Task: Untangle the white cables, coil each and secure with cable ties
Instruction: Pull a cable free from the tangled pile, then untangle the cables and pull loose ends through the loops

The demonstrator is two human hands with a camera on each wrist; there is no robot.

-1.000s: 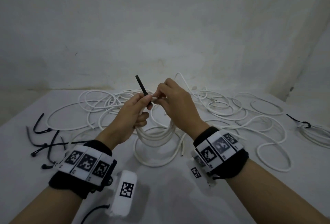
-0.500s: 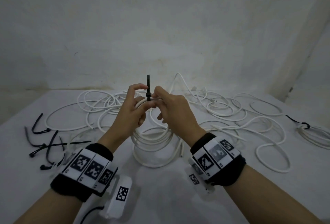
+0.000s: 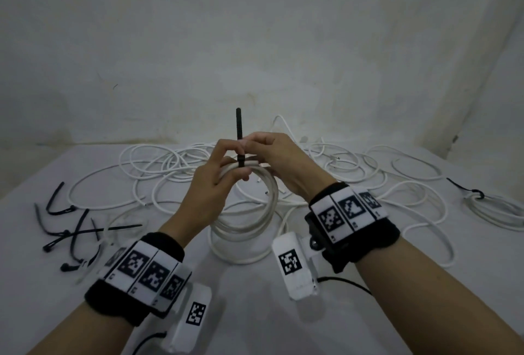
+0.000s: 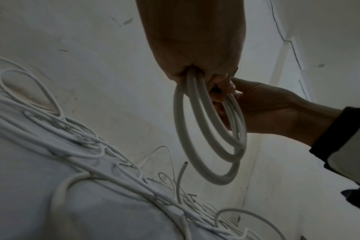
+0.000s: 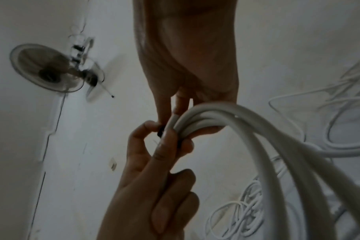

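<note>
Coiled white cable (image 3: 249, 207) hangs above the table (image 3: 340, 323), its top bundled under my left hand (image 3: 209, 184), whose fingers curl round it. My right hand (image 3: 278, 162) pinches the black cable tie (image 3: 239, 139) standing upright there; its loop is hidden by fingers. Loose white cables (image 3: 368, 179) sprawl behind, spare ties (image 3: 71, 230) left.

spare ties (image 3: 71, 230) left, tied coil (image 3: 493, 207) right
</note>
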